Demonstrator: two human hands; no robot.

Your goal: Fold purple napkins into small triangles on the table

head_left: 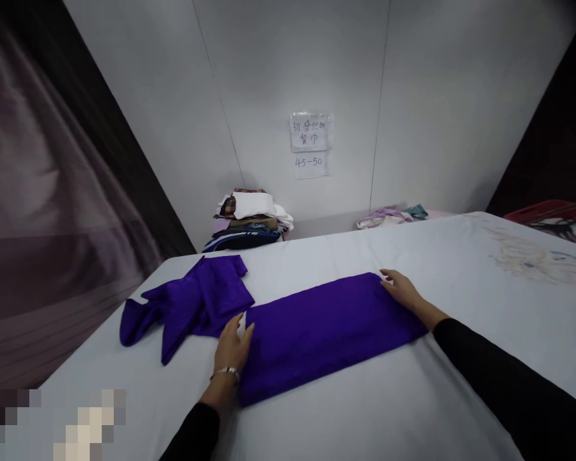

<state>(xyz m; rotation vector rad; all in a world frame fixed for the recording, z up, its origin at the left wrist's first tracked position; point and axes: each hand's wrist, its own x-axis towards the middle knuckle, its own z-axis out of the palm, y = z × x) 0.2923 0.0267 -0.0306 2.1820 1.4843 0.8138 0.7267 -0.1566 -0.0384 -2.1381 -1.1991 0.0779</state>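
A purple cloth napkin, folded into a long flat rectangle, lies slightly aslant on the white-covered table. At its left short edge is my left hand, the thumb and fingers apart, touching or just beside the cloth. By the far right corner, my right hand rests with its fingers curved and parted along the right edge. Neither hand appears to pinch the fabric. Left of the folded piece, a second purple cloth lies crumpled in loose folds.
Behind the table's far edge stands a stack of folded clothes. More fabric lies further right along the wall, under a handwritten paper sign. A red basket is at the far right, and a draped curtain hangs at left.
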